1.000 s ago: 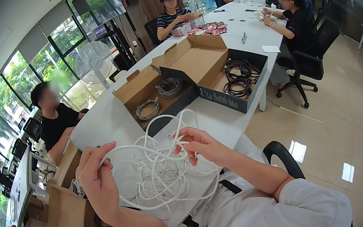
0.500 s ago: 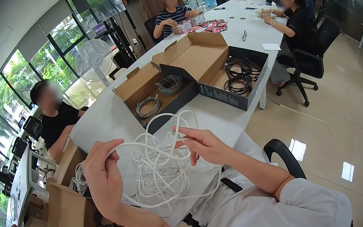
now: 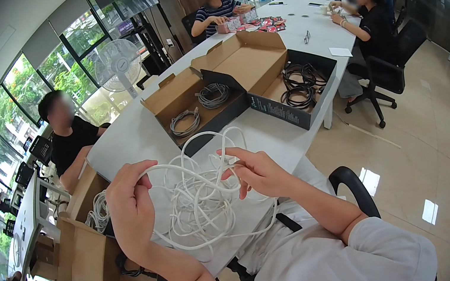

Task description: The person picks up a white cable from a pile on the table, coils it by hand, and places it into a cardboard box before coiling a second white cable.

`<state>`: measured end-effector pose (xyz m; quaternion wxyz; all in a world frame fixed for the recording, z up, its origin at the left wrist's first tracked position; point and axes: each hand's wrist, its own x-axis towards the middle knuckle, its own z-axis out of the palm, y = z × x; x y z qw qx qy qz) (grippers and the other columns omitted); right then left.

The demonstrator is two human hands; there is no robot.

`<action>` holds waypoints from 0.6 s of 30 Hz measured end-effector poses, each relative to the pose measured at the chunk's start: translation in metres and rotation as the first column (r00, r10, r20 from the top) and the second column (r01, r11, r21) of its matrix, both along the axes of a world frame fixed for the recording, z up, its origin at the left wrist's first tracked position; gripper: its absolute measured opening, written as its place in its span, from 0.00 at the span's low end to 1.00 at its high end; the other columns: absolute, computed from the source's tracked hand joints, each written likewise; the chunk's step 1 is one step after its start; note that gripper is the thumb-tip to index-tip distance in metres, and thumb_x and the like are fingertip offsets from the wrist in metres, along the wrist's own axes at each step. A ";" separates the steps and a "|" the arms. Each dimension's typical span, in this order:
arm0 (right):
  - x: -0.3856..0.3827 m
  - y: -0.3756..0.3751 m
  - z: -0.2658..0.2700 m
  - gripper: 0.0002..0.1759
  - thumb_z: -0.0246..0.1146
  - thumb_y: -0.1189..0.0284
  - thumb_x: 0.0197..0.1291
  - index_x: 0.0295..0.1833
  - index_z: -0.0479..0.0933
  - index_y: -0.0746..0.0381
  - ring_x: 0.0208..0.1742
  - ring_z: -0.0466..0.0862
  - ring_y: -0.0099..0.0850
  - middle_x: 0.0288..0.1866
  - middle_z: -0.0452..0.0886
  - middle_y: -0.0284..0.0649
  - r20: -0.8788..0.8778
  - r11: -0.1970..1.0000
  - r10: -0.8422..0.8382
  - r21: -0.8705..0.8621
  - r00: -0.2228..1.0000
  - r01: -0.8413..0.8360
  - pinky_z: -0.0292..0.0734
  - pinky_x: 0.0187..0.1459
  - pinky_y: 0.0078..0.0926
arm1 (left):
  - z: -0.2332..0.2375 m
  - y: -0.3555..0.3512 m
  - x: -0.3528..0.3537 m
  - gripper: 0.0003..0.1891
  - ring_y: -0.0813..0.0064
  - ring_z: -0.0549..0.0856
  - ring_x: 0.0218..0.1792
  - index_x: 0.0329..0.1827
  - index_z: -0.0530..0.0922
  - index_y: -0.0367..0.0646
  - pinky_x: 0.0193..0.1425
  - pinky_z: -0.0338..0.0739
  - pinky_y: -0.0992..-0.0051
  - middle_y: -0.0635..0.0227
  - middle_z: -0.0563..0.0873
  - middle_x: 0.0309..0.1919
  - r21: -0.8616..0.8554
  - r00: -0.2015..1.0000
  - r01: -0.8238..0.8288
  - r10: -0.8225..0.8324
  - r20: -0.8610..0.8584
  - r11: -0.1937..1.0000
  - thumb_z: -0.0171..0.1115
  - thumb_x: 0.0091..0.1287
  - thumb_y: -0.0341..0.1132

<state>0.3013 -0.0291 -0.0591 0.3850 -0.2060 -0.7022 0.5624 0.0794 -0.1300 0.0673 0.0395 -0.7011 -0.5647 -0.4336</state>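
A loose tangle of white cable (image 3: 197, 205) lies on the near end of the white table, with loops rising above it. My left hand (image 3: 130, 208) is closed on one strand at the tangle's left, pinched between thumb and fingers. At the right side, my right hand (image 3: 261, 173) has its fingers curled around a strand near the top of the pile, index finger stretched along it. The exact pinch point there is partly hidden by the loops.
Beyond the tangle stand an open box with coiled grey cables (image 3: 186, 123) and another with black cables (image 3: 301, 88). More open cardboard boxes (image 3: 82, 268) sit at my left, holding white and black cables. Several people sit around the table (image 3: 117, 144). A chair armrest (image 3: 354, 190) is at my right.
The view has shifted slightly, so the scene sits a little differently in frame. My right hand's fingers have spread a little at the strand; my left hand keeps its hold.
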 end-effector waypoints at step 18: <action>-0.001 0.016 -0.014 0.11 0.52 0.73 0.74 0.51 0.74 0.69 0.32 0.82 0.23 0.29 0.81 0.36 -0.028 0.998 -0.059 -0.001 0.998 0.059 0.78 0.38 0.21 | -0.009 -0.001 -0.013 0.13 0.83 0.71 0.24 0.36 0.76 0.35 0.29 0.64 0.82 0.70 0.73 0.22 0.112 0.958 -0.040 0.006 0.286 0.993 0.44 0.54 0.15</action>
